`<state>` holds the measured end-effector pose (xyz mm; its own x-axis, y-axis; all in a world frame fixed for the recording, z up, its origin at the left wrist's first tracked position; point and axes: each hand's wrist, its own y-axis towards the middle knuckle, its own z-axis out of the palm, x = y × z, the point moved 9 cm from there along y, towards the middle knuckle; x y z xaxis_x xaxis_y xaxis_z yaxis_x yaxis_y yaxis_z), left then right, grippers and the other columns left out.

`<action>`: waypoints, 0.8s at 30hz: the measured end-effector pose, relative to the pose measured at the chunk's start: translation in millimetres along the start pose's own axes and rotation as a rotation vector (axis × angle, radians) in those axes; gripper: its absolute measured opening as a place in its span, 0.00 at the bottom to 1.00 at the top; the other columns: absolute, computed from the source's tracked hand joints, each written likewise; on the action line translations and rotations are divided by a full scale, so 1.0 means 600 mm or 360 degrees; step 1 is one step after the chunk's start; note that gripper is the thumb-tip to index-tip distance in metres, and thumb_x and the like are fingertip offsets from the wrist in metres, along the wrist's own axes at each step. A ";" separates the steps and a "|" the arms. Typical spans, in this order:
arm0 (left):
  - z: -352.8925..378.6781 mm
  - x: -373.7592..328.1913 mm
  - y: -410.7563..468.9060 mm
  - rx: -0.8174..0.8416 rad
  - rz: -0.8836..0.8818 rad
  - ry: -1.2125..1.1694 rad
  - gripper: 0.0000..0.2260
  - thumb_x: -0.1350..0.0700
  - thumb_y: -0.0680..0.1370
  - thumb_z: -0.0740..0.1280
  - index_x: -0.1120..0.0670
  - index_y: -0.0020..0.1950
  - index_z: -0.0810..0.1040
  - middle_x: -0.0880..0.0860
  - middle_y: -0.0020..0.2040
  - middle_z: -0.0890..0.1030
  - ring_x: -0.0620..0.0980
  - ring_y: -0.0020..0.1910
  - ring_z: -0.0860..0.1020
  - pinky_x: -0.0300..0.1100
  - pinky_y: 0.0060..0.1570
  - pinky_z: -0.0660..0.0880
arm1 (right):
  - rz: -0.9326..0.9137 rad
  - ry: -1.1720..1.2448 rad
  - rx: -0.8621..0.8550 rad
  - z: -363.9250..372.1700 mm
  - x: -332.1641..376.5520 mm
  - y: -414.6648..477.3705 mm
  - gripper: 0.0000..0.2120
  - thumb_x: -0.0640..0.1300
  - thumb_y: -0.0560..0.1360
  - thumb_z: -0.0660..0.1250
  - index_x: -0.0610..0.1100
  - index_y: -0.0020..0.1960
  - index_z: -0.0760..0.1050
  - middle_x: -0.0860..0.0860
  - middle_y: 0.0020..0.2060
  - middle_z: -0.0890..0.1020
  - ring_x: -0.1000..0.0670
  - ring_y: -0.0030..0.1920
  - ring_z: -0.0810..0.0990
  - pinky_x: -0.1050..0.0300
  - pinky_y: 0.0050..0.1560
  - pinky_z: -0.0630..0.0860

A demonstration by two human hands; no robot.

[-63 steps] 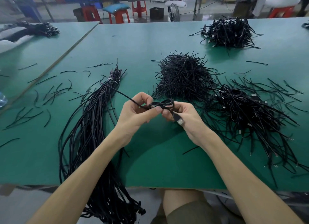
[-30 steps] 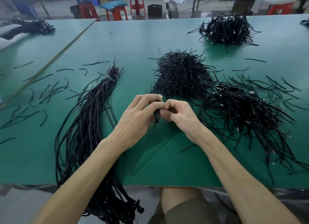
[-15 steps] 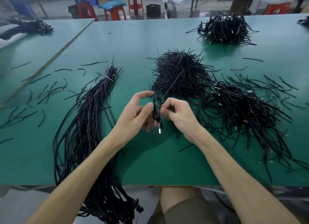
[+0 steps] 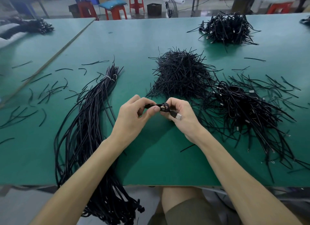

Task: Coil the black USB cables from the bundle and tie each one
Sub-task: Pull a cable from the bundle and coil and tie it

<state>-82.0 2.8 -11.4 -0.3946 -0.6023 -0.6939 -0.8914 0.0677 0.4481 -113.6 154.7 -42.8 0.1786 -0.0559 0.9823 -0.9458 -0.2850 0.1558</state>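
Green matting covers the work table [image 4: 159,157] where I sit, and my knee shows just below its near edge. On my left the bundle of long black USB cables [image 4: 83,132] lies along the table. Its near end hangs over the edge and its far end is bound with a pale band [image 4: 108,78]. Above the middle of the table my two hands meet on one small coiled cable [image 4: 163,106]. My left hand [image 4: 132,117] pinches the left end between the thumb and bent fingers. My right hand [image 4: 182,117] has its fingers curled round the loops on the other side. The silver USB plug [image 4: 178,116] of this cable sticks out toward me and lies against my right hand. I cannot tell if a tie is around the coil. Just beyond my hands is a heap of short black ties [image 4: 181,73], and to the right of it, touching it, a heap of coiled cables [image 4: 243,110]. Loose ties [image 4: 50,90] lie scattered on the left part. Farther away, at the right, sits another heap of cables [image 4: 226,29]. Behind the table stand red stools [image 4: 115,12].
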 end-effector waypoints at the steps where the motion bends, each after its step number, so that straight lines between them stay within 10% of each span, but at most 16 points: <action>1: -0.004 -0.002 -0.001 -0.0046 0.0016 0.0045 0.09 0.44 0.78 0.70 0.48 0.48 0.83 0.44 0.38 0.68 0.43 0.36 0.68 0.30 0.38 0.64 | 0.0000 0.0043 0.0009 0.001 0.000 0.000 0.12 0.25 0.76 0.67 0.40 0.41 0.76 0.54 0.35 0.79 0.56 0.40 0.76 0.57 0.50 0.79; 7: 0.001 -0.008 0.000 0.0010 0.0019 0.0043 0.19 0.43 0.82 0.67 0.53 0.35 0.79 0.48 0.35 0.74 0.46 0.32 0.70 0.36 0.35 0.65 | 0.0080 0.0097 -0.0008 0.002 -0.006 0.002 0.10 0.32 0.78 0.69 0.42 0.40 0.76 0.60 0.31 0.80 0.63 0.34 0.75 0.70 0.40 0.71; 11: 0.027 0.001 -0.005 0.0306 -0.0321 -0.0659 0.27 0.43 0.86 0.57 0.53 0.36 0.85 0.51 0.25 0.72 0.47 0.24 0.65 0.35 0.27 0.62 | 0.0065 0.0108 -0.0049 -0.004 -0.003 0.000 0.13 0.33 0.79 0.68 0.44 0.38 0.74 0.54 0.32 0.76 0.59 0.32 0.71 0.66 0.38 0.69; 16: 0.062 -0.018 -0.023 0.0766 -0.0301 -0.1112 0.14 0.50 0.83 0.66 0.59 0.49 0.83 0.57 0.35 0.77 0.52 0.28 0.75 0.38 0.24 0.69 | 0.0050 0.0139 -0.0037 -0.005 0.003 -0.003 0.10 0.36 0.80 0.68 0.42 0.40 0.75 0.55 0.30 0.78 0.56 0.33 0.73 0.63 0.39 0.71; 24: 0.007 0.012 -0.002 0.0030 -0.0128 -0.0255 0.27 0.37 0.65 0.79 0.49 0.51 0.71 0.48 0.48 0.73 0.47 0.44 0.75 0.40 0.42 0.73 | 0.0057 -0.0100 -0.0017 0.005 0.002 -0.001 0.14 0.31 0.79 0.67 0.45 0.38 0.75 0.58 0.28 0.77 0.62 0.29 0.71 0.67 0.35 0.69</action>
<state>-84.8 1.9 -19.4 -0.3507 -0.4722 -0.8087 -0.9251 0.0403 0.3777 -112.2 151.8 -41.7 0.1608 -0.1260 0.9789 -0.9547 -0.2714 0.1219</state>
